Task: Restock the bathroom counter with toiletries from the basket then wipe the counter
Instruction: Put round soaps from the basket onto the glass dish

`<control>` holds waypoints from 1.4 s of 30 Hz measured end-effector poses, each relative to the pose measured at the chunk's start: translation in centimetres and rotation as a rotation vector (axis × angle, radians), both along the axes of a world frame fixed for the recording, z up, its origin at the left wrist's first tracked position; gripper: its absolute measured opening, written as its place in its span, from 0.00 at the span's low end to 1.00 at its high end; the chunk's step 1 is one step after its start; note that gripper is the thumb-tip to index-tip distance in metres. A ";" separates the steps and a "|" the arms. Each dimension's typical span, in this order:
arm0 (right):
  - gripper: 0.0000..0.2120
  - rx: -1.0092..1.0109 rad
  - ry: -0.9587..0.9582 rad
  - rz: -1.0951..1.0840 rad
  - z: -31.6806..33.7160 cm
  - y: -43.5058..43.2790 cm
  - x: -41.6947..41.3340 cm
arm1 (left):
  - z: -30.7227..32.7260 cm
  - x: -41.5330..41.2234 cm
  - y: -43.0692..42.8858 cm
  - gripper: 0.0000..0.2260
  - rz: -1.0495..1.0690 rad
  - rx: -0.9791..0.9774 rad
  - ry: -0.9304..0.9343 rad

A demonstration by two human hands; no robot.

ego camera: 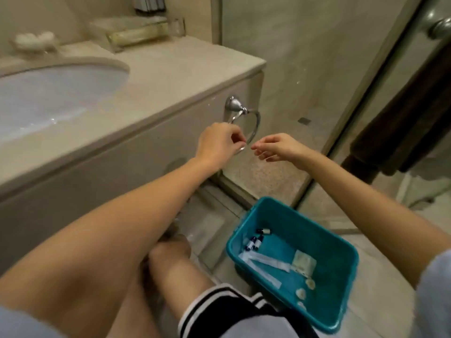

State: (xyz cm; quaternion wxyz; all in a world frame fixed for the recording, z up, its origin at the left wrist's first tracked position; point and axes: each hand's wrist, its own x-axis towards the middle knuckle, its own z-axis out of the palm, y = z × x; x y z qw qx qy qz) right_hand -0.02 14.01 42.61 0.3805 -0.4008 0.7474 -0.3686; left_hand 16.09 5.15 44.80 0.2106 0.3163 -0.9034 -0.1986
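Note:
A teal plastic basket [343, 242] stands on the floor at the lower right. Inside it lie small dark bottles [255, 241], long clear-wrapped packets [264, 262], a pale square sachet [303, 262] and a few small round items. The beige stone counter [175, 67] with its oval sink [48, 93] fills the upper left. My left hand [217, 145] hovers in front of the counter's side with its fingers curled in, fingertips right at a chrome towel ring [255, 123]; nothing shows in the hand. Beside it, my right hand [275, 147] is open and holds nothing.
At the back of the counter sit a clear tray [136, 32] and a white object [34, 40]. A glass shower panel [341, 113] rises right of the counter. My bare knees [170, 259] are bent over the tiled floor beside the basket.

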 end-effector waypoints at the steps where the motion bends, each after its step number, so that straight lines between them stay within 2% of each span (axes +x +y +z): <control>1: 0.05 0.049 -0.017 -0.021 -1.8 1.8 -0.7 | -1.7 -0.8 1.4 0.05 -0.037 0.053 -0.011; 8: 0.04 0.311 -0.069 -0.127 -15.3 11.5 -4.8 | -17.0 -5.5 10.0 0.03 -0.208 0.510 -0.304; 12: 0.04 0.454 -0.127 -0.219 -23.7 15.4 -6.0 | -25.6 -6.2 13.4 0.05 -0.197 0.743 -0.453; 16: 0.03 0.581 -0.218 -0.321 -32.6 18.3 -6.1 | -33.1 -6.5 15.4 0.08 -0.164 0.884 -0.554; 23: 0.16 0.792 -0.299 -0.583 -46.5 23.5 -4.2 | -41.7 -6.9 17.6 0.19 -0.060 1.137 -0.652; 26: 0.21 0.900 -0.360 -0.639 -50.6 25.1 -2.9 | -43.4 -6.9 17.2 0.20 -0.057 1.149 -0.709; 28: 0.24 0.950 -0.303 -0.613 -52.6 25.5 -2.4 | -44.2 -7.6 16.6 0.21 -0.040 1.150 -0.701; 33: 0.31 0.897 -0.174 -0.645 -56.1 24.7 -2.3 | -45.7 -9.6 16.2 0.23 -0.032 1.165 -0.707; 36: 0.38 0.895 -0.182 -0.665 -58.2 24.3 -2.2 | -46.4 -9.9 16.4 0.26 -0.046 1.162 -0.766; 39: 0.37 0.929 -0.229 -0.672 -59.8 23.5 -2.2 | -46.9 -10.1 16.5 0.26 -0.049 1.141 -0.774; 42: 0.30 0.981 -0.190 -0.659 -60.9 22.8 -1.9 | -47.1 -10.3 16.4 0.25 -0.029 1.110 -0.746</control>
